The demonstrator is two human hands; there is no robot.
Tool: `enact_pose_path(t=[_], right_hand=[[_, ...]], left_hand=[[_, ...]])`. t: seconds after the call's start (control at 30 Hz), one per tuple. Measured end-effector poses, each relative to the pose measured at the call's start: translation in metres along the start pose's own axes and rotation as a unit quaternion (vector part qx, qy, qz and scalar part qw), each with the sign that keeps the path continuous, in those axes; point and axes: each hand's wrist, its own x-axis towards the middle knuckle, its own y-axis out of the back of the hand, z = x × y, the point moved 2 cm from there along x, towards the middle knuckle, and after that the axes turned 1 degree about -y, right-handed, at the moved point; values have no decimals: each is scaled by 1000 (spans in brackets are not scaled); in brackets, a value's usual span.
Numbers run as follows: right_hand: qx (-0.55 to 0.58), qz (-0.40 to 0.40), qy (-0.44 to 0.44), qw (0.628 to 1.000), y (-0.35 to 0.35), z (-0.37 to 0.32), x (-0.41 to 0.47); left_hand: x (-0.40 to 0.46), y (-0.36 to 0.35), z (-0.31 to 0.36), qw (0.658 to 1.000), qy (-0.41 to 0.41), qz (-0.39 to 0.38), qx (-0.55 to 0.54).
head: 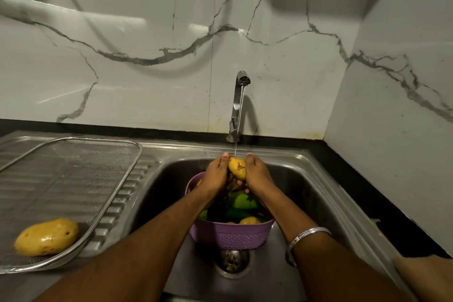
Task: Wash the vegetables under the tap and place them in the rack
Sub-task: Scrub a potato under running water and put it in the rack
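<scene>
Potato in hands: we see a yellow potato (237, 168) held over the sink, under the thin water stream (239, 120) from the tap (237, 103).
Left hand: our left hand (217, 174) curls round the potato's left side.
Right hand: our right hand (257, 173) curls round its right side; bangle (304, 236) on that wrist.
Basket: purple basket (230, 235) below the hands, in the sink (306, 179), holding green vegetables (242, 203).
Rack: mesh rack (73, 179) left on the drainboard, one potato (46, 236) at its near end.
</scene>
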Motion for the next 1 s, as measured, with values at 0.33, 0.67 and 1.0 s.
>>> enact_pose_path(t=[0.33, 0.67, 1.0], right_hand=[[-60, 10, 61, 996, -4, -5, -7], [37, -50, 31, 998, 6, 7, -8], [59, -56, 49, 996, 0, 3, -6]], left_hand=[[-4, -14, 10, 1000, -12, -1, 0], [-8, -6, -1, 997, 35, -64, 3], [-7, 11, -5, 988, -82, -38, 122]])
